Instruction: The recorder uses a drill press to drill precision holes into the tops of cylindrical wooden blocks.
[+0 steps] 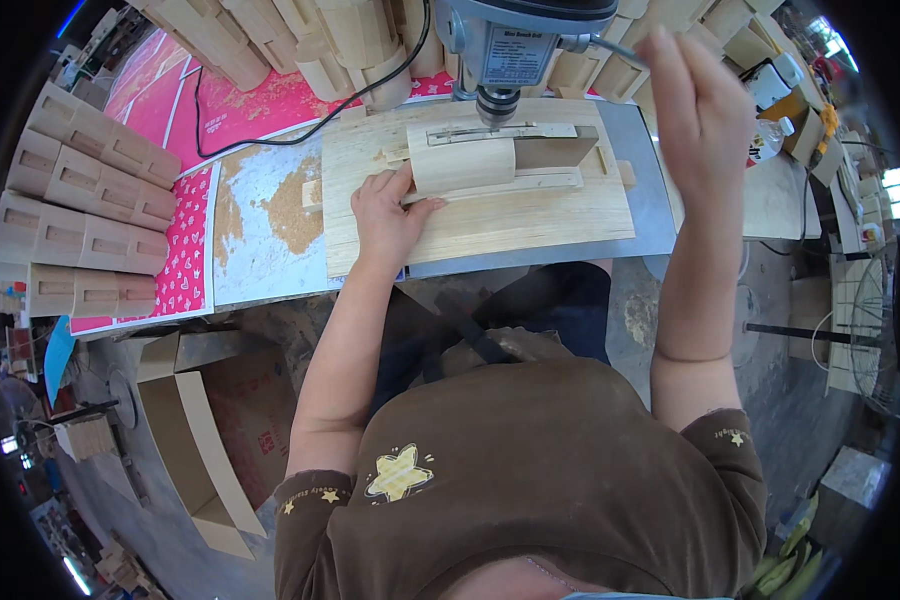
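A curved, pale wooden piece (465,163) lies in a wooden jig (560,180) on a flat board (530,220). My left hand (388,212) grips the piece's left end, thumb along the near edge and fingers at its side. Over the piece hangs the bench drill (518,60), its chuck (497,105) just above the far edge. Whether the bit touches the wood cannot be made out. Raised at the right, my right hand (700,110) is closed at the end of the drill's metal lever (618,48); the grip itself is partly hidden by the fingers.
Stacked wooden pieces (85,220) line the table's left side, and more (340,50) stand behind. A black cable (310,130) crosses the pink sheet (240,115). Sawdust (295,210) covers part of the table. A bottle (768,138) stands right; an open cardboard box (210,430) is on the floor.
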`<move>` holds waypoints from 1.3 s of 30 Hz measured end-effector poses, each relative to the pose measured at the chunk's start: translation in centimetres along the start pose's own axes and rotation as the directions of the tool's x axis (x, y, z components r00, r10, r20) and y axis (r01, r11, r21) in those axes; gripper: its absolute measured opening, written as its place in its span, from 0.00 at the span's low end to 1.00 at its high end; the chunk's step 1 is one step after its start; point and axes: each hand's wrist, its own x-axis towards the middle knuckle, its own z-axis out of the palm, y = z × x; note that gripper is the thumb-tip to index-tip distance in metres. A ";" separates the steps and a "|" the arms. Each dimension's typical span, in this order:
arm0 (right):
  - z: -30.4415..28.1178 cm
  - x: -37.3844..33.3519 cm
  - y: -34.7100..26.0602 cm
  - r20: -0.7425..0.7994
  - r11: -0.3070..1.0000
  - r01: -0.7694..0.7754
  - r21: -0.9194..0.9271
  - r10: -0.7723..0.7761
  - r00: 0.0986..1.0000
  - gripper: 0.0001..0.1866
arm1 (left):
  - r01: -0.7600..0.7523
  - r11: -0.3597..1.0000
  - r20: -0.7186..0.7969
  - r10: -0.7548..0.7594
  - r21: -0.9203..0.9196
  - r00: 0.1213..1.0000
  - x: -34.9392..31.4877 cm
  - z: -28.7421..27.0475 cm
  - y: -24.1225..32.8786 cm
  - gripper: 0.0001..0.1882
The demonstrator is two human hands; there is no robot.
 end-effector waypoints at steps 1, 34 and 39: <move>0.4 -1.4 -0.6 -0.036 1.000 -0.005 0.026 0.006 0.999 0.11 | 0.000 1.000 0.005 0.000 -0.003 1.000 0.0 0.1 0.0 0.28; -0.4 3.8 1.7 -0.140 0.994 -0.025 0.104 0.040 0.989 0.14 | -0.133 0.989 -0.062 0.137 0.064 0.989 1.0 3.0 3.5 0.27; 2.7 -4.0 -0.6 -0.119 0.908 -0.131 0.398 0.192 0.974 0.07 | -0.118 0.990 -0.056 0.122 0.072 0.991 0.7 3.0 2.5 0.26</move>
